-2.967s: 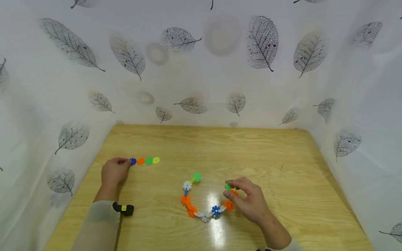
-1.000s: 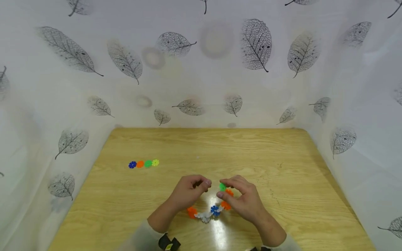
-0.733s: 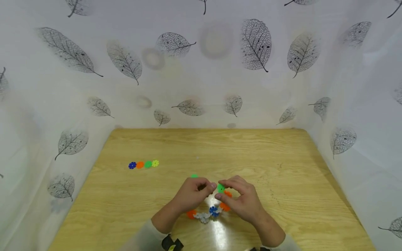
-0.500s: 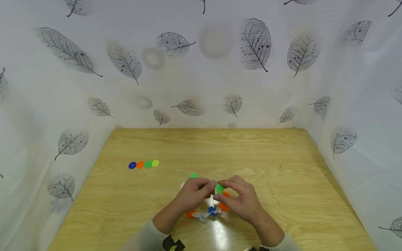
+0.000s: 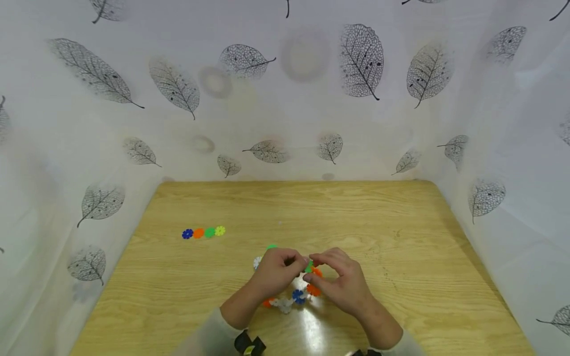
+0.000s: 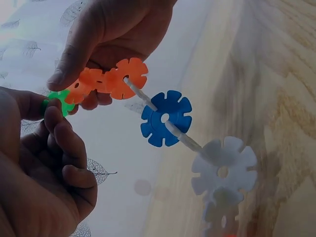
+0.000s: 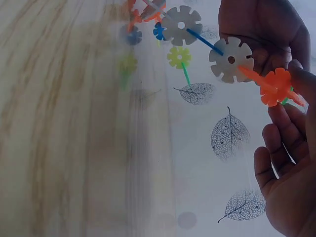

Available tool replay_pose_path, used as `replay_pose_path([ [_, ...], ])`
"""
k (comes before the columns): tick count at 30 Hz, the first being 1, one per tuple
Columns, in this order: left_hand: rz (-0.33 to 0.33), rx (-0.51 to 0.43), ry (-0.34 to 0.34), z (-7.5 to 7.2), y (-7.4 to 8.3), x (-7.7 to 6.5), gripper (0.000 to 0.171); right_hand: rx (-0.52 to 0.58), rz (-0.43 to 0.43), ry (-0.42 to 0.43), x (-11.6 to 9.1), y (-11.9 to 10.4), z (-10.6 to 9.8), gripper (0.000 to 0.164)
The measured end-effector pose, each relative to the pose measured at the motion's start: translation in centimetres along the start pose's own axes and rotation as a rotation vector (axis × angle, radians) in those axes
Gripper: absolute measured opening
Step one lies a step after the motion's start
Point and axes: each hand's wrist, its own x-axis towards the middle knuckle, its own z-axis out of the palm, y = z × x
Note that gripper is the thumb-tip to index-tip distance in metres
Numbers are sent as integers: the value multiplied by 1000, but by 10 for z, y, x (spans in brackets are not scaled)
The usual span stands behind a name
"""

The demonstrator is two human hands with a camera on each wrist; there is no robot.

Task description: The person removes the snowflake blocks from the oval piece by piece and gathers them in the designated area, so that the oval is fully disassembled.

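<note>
While the chain (image 6: 173,132) is pinched by the right hand (image 5: 340,282) and a green piece (image 6: 45,104) by the left hand (image 5: 275,272), the chain could be sprung apart by skewed pressing.

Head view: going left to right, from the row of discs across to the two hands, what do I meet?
Dark blue disc → orange disc → green disc → yellow disc → left hand → right hand. Left out: chain of discs, overlapping the hands.
</note>
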Motion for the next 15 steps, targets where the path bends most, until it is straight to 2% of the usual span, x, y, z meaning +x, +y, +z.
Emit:
replay_pose_path([
  [5, -42, 18, 86, -2, 2, 2, 36, -25, 37, 39, -1, 0, -2, 28],
  [15, -51, 22, 100, -2, 5, 4, 36, 3, 40, 65, 0, -2, -1, 24],
])
